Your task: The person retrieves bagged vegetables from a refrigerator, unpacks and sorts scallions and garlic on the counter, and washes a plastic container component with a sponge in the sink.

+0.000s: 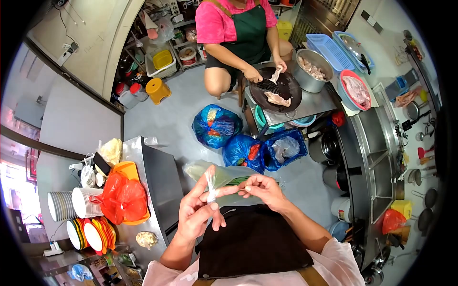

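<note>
A clear plastic bag with long green stalks in it lies in front of my dark apron. Its gathered neck is at my left hand, where the bunched plastic runs between the fingers and thumb. My right hand is closed in a pinch just to the right, thumb against index finger, on something thin, too small to make out. The two hands are close together above the apron.
Across from me a person cuts meat on a round board. Blue bags stand on the floor ahead. At the left, a metal counter holds a red bag and stacked plates. A sink is at the right.
</note>
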Available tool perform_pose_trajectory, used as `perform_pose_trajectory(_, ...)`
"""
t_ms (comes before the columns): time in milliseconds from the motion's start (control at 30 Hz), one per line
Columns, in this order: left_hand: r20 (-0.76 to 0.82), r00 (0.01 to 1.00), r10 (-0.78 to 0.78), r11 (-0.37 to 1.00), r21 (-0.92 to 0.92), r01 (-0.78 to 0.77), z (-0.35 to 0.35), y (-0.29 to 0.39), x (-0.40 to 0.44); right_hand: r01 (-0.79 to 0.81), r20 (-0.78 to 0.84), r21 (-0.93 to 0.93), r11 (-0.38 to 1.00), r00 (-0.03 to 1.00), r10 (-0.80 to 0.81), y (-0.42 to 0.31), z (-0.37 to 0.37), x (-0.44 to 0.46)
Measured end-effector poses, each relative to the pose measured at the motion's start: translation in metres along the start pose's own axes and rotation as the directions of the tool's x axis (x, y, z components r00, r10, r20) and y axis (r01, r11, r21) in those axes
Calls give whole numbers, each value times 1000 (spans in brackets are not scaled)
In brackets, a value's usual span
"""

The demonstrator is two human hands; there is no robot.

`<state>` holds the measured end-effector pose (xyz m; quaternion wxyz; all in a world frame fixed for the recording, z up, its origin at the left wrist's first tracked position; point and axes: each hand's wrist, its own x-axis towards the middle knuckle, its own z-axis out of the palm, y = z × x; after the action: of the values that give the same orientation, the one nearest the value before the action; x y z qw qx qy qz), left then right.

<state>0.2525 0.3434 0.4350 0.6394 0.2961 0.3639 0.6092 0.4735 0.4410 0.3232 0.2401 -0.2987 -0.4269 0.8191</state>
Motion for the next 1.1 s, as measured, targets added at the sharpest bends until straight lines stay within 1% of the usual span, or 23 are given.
perform_pose_trajectory(100,-23,1000,17,1000,26,-17,7,2,7,25,45,-29,999,999,-23,-8,-6,-2)
perform_pose_trajectory(133,-39,999,27,999,37,-26,11,2,8,42,82,-91,995,996,-35,-10,-7,-3)
perform_pose_trajectory(233,-40,999,13,1000,-4,-14,11,-2,12,162,131,-209,964,982,-136,-26,-12,-11)
perform_pose_trajectory(267,-43,999,19,1000,4,-19,16,-2,14,224,157,-212,951,969,-193,-34,-14,-11)
perform_pose_trajectory(400,-92,995,38,999,-16,-40,40,-11,20,288,208,-121,950,943,-260,-44,-41,-3)
perform_pose_trajectory(500,-131,990,58,998,-22,-62,65,-16,29,199,193,97,975,957,-215,-41,-59,3)
perform_pose_trajectory(533,-148,987,63,998,-21,-67,73,-18,32,197,192,76,977,959,-208,-45,-60,3)
perform_pose_trajectory(633,-195,978,72,997,-15,-77,93,-26,43,127,142,63,990,981,-135,-56,-71,2)
perform_pose_trajectory(667,-208,976,69,997,-10,-72,100,-29,47,88,130,124,988,986,-104,-57,-74,3)
perform_pose_trajectory(700,-221,973,63,998,-8,-67,105,-33,52,0,145,228,974,989,-34,-60,-81,4)
perform_pose_trajectory(767,-232,971,52,999,11,-51,111,-42,60,-177,189,420,890,976,105,-64,-95,5)
perform_pose_trajectory(800,-243,969,49,999,16,-47,114,-46,64,-250,210,466,849,963,169,-72,-99,5)
perform_pose_trajectory(900,-266,964,24,1000,15,-21,121,-56,73,-386,231,547,743,923,309,-79,-118,11)
perform_pose_trajectory(933,-271,962,16,1000,12,-13,124,-59,77,-397,234,564,724,918,321,-79,-124,12)
perform_pose_trajectory(1033,-318,947,-47,998,34,61,128,-68,84,-383,183,557,737,922,341,-97,-127,8)
perform_pose_trajectory(1067,-407,912,-55,995,58,85,136,-69,90,-347,156,571,744,936,316,-95,-128,9)
perform_pose_trajectory(1100,-402,913,-60,994,63,93,138,-70,93,-276,107,545,791,959,261,-97,-131,10)
